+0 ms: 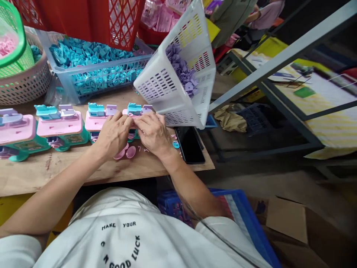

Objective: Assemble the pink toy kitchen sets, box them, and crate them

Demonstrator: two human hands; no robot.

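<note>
Several pink-topped teal plastic toys stand in a row on the wooden table, among them a middle toy (63, 128). Both hands meet over the toy at the row's right end (134, 109), which carries a light-blue and a lilac piece on top. My left hand (117, 132) is closed, its curled fingers on the pink top's front edge. My right hand (153, 133) is closed too, with bent fingers against the same edge. A bit of pink shows between the fingertips, but its shape is mostly hidden. Pink oval pieces (130, 152) lie just below the hands.
A white basket (158, 80) of purple parts leans at the right, near a black phone (190, 145). Behind the toys stands a clear blue crate (111, 67) of blue parts, under a red crate (69, 16). A metal frame (279, 59) rises at right.
</note>
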